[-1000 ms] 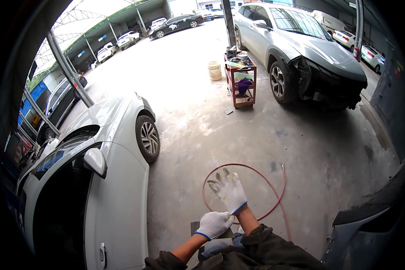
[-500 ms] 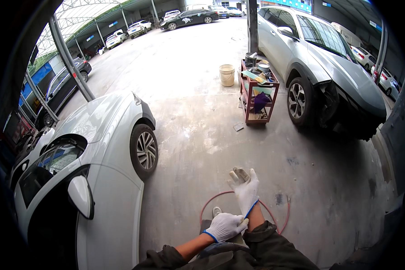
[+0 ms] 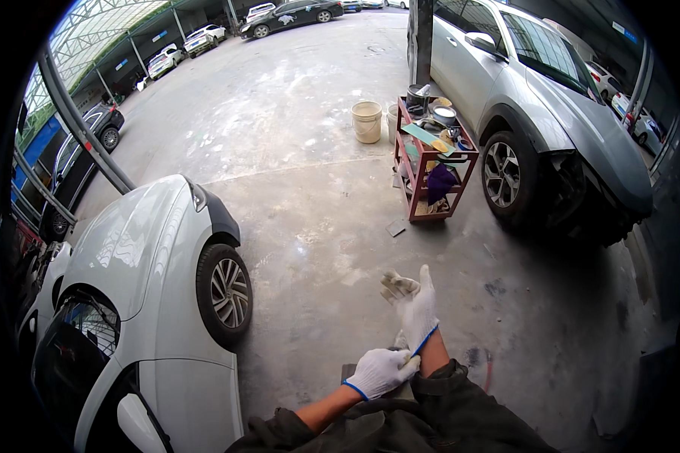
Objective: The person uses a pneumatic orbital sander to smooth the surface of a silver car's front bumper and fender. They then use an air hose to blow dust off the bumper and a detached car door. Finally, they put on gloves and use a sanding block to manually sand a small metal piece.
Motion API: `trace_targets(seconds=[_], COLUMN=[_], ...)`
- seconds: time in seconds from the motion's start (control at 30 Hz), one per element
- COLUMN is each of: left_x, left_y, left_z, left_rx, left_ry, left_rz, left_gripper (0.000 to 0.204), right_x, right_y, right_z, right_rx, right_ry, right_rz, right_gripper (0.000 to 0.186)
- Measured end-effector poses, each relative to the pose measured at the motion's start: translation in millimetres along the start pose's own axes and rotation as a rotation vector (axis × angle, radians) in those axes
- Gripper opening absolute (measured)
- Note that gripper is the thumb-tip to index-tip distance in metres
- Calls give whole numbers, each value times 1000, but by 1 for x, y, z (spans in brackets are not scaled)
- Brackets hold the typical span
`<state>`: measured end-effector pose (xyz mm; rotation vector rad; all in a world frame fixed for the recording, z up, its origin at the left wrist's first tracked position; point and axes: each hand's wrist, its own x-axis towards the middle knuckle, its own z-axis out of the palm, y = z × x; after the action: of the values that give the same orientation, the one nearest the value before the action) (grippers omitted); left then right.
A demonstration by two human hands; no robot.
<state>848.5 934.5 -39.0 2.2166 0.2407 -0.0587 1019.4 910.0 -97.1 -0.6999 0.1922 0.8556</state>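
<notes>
Your left hand (image 3: 378, 373) and right hand (image 3: 414, 311) meet low in the head view, both in white knit gloves. The left fingers (image 3: 409, 366) are narrow, closed at the blue-edged cuff (image 3: 429, 338) of the right glove (image 3: 417, 315), at the inner side of your right wrist; just how much knit they pinch is too small to tell. The right fingers (image 3: 398, 285) hold nothing: they are partly curled, with the thumb raised well apart from them.

The right glove, the thing being worked on, covers your hand down to the wrist, leaving a strip of bare forearm between cuff and dark sleeve (image 3: 461, 400). The step in hand appears to be settling this glove by its cuff. The next move, as I judge it, calls for a firm pinch, a pull toward the forearm, and right fingers kept straight enough to seat in the knit.

A short length of red hose (image 3: 489, 370) lies on the floor right of your left fingers. Beyond your right fingers stands a loaded red trolley (image 3: 431, 217), a bucket (image 3: 366, 122) to its left. A white car (image 3: 177, 302) stands left of both hands; a silver car (image 3: 536, 124) is far right.
</notes>
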Motion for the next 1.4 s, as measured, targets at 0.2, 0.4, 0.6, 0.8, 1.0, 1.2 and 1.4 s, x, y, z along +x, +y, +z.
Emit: trace_targets(seconds=[0.2, 0.4, 0.6, 0.8, 1.0, 1.2, 1.4], left_x=[114, 276, 388, 487, 567, 633, 665], left_y=[-92, -202, -213, -224, -241, -262, -316], left_z=[-83, -163, -186, -219, -303, -433, -518], left_rx=[-518, -534, -1093, -953, -1214, -1030, -1284], left_ry=[553, 998, 858, 411, 387, 402, 725], left_rz=[-261, -571, -357, -147, -102, -145, -161], left_gripper=[37, 43, 44, 39, 40, 34, 29], right_x=[119, 223, 303, 381, 457, 553, 618], right_y=[-55, -63, -93, -155, -171, -152, -147], right_z=[67, 101, 133, 131, 200, 277, 311], right_rx=[113, -1128, -1497, -1159, -1253, -1367, -897], right_ry=[-473, -635, -255, -115, -104, 69, -4], right_rz=[178, 129, -267, -277, -326, -477, -236], right_gripper=[65, 45, 41, 32, 32, 40, 21])
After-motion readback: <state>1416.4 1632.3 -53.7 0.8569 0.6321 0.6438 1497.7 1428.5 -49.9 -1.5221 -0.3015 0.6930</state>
